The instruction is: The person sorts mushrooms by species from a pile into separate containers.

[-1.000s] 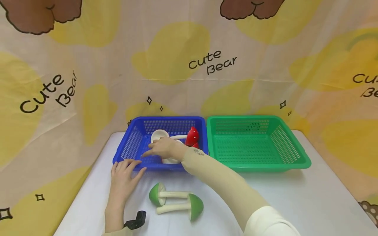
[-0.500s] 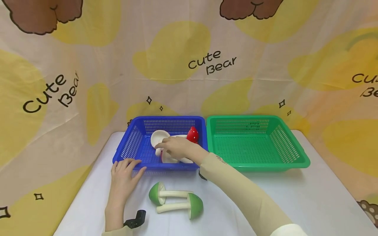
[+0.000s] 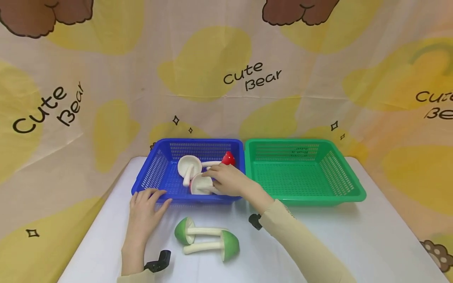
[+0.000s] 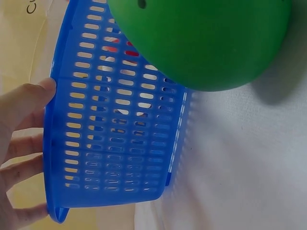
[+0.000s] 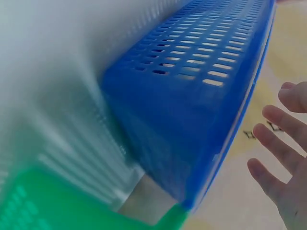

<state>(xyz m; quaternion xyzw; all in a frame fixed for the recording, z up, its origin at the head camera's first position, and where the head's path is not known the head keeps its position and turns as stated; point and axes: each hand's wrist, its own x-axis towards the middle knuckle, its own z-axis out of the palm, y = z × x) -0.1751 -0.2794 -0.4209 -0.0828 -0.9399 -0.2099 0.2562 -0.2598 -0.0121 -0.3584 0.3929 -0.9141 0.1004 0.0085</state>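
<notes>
My left hand (image 3: pixel 144 210) rests at the front left rim of the blue basket (image 3: pixel 152 173); in the left wrist view its fingertips touch that rim. Over the basket's front right part hovers my right hand (image 3: pixel 230 180), its fingers spread with nothing between them in the right wrist view. Inside the basket lie toy mushrooms: one with its white underside up (image 3: pixel 189 167), another toy mushroom (image 3: pixel 201 184) beside my right fingers, and a red-capped one (image 3: pixel 228 158) at the back right. My right hand partly hides the contents.
Two green-capped toy mushrooms (image 3: pixel 205 238) lie on the white table in front of the basket. A green basket (image 3: pixel 304 201) stands right beside the blue one. Behind both hangs a printed cloth (image 3: pixel 201 67).
My right hand has drawn back to the right across the blue basket, uncovering more of the mushrooms. A mushroom stem at the left now shows. My left hand stays at the rim.
</notes>
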